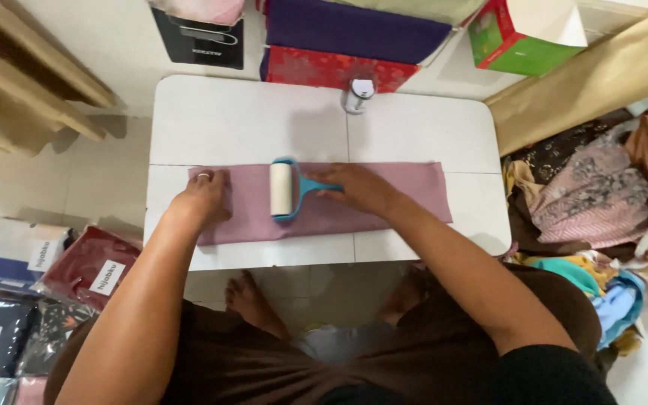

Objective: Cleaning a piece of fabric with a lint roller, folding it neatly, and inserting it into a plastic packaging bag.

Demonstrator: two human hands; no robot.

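A folded strip of mauve cloth [324, 202] is laid flat across the near half of a small white table [249, 120], lengthwise from left to right, in the centre of the frame. The left hand [204, 196] is pressed on the cloth's left end, fingers spread slightly and flat, seemingly so that the cloth is kept from sliding and is held taut. A lint roller [283, 189] with a white drum and a blue frame is set on the middle of the cloth, its drum lying crosswise. Its blue handle is gripped by the right hand [361, 187], fingers curled closed around it, just right of centre. A small silvery container [358, 93] is stood at the table's far edge, well apart from the cloth. Packaged fabrics [46, 277] are stacked at the lower left, and loose garments [601, 195] are heaped at the right.
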